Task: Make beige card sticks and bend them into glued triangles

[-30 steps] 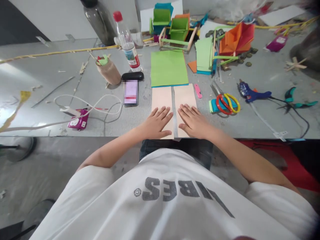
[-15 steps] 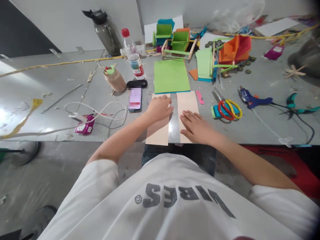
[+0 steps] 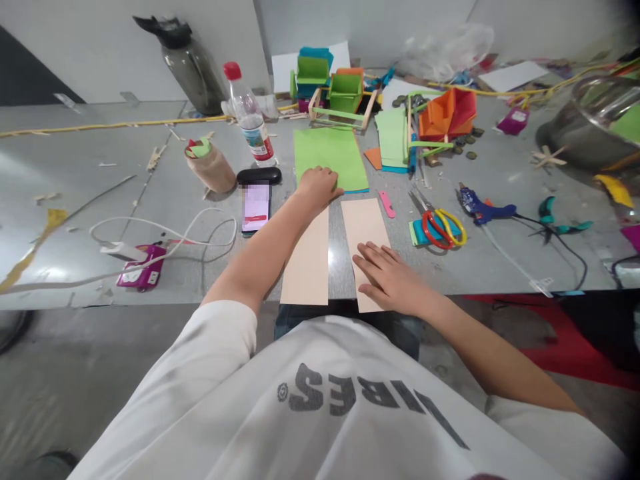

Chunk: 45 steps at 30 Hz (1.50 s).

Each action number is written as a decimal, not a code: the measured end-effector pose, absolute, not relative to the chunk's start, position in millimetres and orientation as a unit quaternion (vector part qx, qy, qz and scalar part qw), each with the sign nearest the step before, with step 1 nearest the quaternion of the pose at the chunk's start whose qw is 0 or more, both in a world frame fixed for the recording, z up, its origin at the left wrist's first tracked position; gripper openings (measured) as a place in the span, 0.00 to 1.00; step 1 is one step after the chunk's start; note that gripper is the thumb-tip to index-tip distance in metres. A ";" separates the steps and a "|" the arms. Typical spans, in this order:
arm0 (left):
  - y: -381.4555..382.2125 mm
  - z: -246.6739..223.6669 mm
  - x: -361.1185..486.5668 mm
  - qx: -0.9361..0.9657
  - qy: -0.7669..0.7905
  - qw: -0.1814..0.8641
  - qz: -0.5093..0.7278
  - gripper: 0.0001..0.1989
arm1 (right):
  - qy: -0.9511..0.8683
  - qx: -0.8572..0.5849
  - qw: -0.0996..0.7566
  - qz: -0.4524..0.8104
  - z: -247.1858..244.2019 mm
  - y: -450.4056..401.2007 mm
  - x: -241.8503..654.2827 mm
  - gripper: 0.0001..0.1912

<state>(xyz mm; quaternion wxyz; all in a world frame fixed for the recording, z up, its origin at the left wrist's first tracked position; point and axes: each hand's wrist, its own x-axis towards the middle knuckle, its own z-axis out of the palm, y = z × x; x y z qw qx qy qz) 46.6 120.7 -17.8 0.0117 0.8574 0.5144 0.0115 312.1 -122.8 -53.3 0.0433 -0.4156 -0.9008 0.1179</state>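
My left hand rests over the near edge of a stack of green sheets, its fingers slightly bent and holding nothing that I can see. A blue sheet shows under the green edge. Beneath my left wrist lies a beige paper strip, partly covered by the forearm. My right hand lies flat with its fingers apart on a second beige strip. Both strips reach past the table's front edge, with a gap of bare metal between them. A pink folding cutter lies close to the right strip.
Scissors lie on small folded papers at right, beside a blue glue gun. At left are a phone, a bottle and a paper cup. Folded paper models stand behind the sheets. A power adapter trails cables.
My left hand has moved forward from the left beige strip onto the near edge of the green sheets. The right hand stays on its strip, which has shifted slightly towards me.
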 end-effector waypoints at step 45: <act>129.7 -39.5 31.2 0.815 0.560 0.038 0.144 0.20 | -0.875 -0.419 0.211 0.118 -58.8 62.4 254.1 0.34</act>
